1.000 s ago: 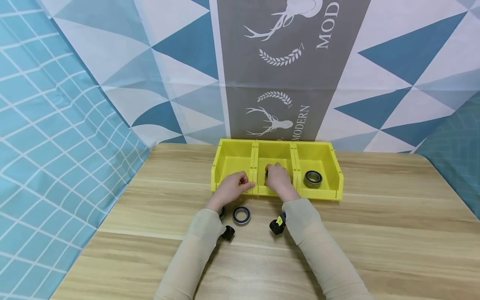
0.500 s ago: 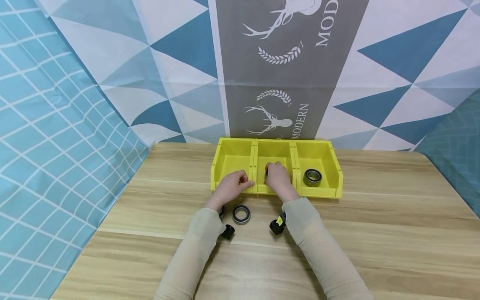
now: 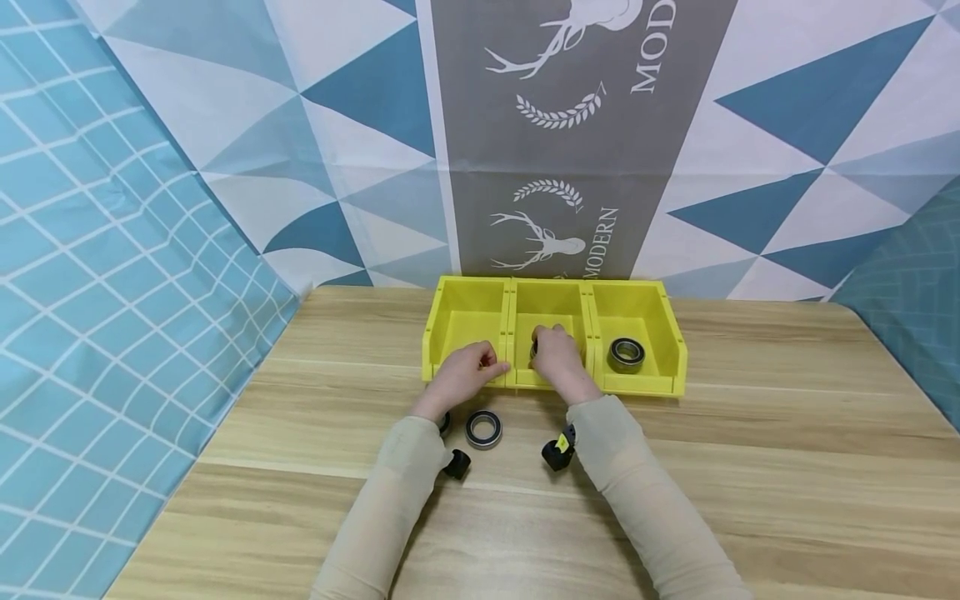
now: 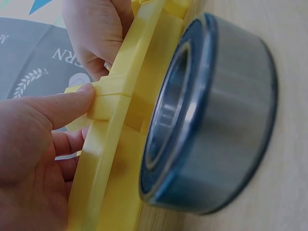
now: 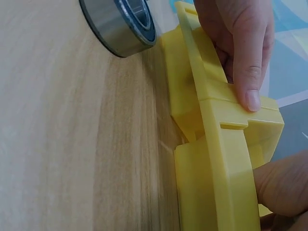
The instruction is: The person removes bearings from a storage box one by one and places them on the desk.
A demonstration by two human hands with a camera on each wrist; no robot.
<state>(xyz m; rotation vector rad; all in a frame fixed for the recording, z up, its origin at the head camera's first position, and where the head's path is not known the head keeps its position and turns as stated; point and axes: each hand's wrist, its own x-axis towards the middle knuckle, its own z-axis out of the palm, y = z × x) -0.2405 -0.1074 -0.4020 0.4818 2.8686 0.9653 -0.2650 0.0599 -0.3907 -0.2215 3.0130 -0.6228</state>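
Observation:
My left hand (image 3: 459,375) is at the front of the left yellow bin (image 3: 472,293). Its thumb lies on top of the divider (image 4: 107,89), with the other fingers curled below against it. Inside the middle bin (image 3: 551,302), my right hand (image 3: 557,357) grips a ball bearing (image 3: 533,350); only its dark edge shows past the fingers. A second bearing (image 3: 627,355) sits in the right bin (image 3: 633,304). On the table before the bins lies another bearing (image 3: 483,430), and one more (image 3: 445,424) is partly hidden by my left wrist.
The three joined bins stand near the rear of the wooden table (image 3: 787,467), against a patterned cloth backdrop (image 3: 555,150). Black wrist cameras (image 3: 457,464) hang beneath both sleeves. A blue checked cloth (image 3: 112,275) borders the left side.
Both hands stay where they were. The right wrist has shifted very slightly to the right, and the bearings and bins have not moved.

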